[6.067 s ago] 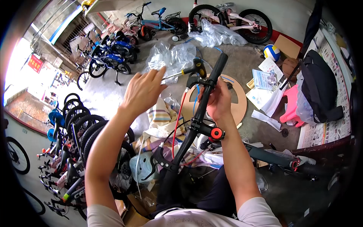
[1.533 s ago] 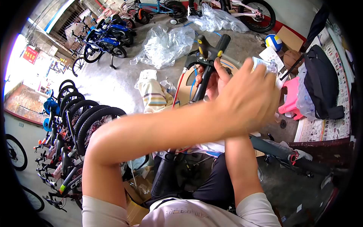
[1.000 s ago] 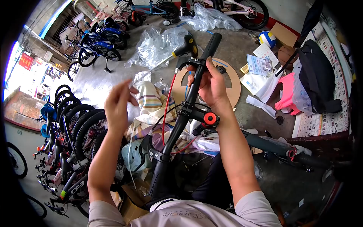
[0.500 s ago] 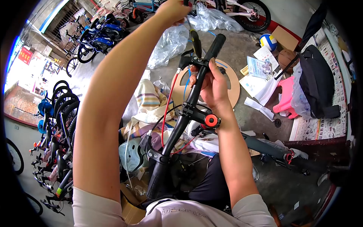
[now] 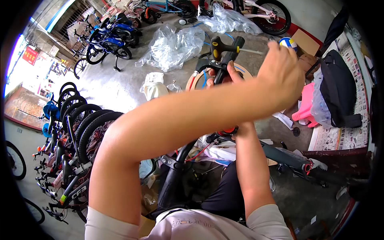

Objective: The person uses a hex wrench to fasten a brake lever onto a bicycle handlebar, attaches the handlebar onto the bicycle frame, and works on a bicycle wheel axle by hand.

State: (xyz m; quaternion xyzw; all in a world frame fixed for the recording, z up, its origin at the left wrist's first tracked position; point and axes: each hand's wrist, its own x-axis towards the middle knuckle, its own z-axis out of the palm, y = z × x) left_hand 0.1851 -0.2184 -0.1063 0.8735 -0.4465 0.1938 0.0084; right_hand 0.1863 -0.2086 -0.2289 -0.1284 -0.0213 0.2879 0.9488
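My right hand (image 5: 226, 77) is wrapped round the black handlebar (image 5: 239, 41) near its upper grip, beside a brake lever (image 5: 203, 64). A T-handled tool (image 5: 216, 48), black and yellow, stands at the lever clamp, its thin metal shaft pointing right. Crossing over the handlebar, my left arm hides its middle. My left hand (image 5: 282, 78) is at the right, with curled fingers just past the shaft's end; a small gap shows between them, and the palm is hidden. A red cable (image 5: 192, 83) runs down from the lever.
Bicycles (image 5: 94, 130) line the left side, and small blue bikes (image 5: 110, 42) stand behind. Clear plastic (image 5: 172, 48) lies on the floor. To the right are a pink stool (image 5: 306, 105), a black bag (image 5: 339, 86) and a cardboard box (image 5: 306, 42). A dark frame tube (image 5: 280, 155) extends rightward.
My left hand has swung from the upper left across to the right, over the handlebar. The tool's handle has turned, its shaft now pointing right. My right hand has kept its hold.
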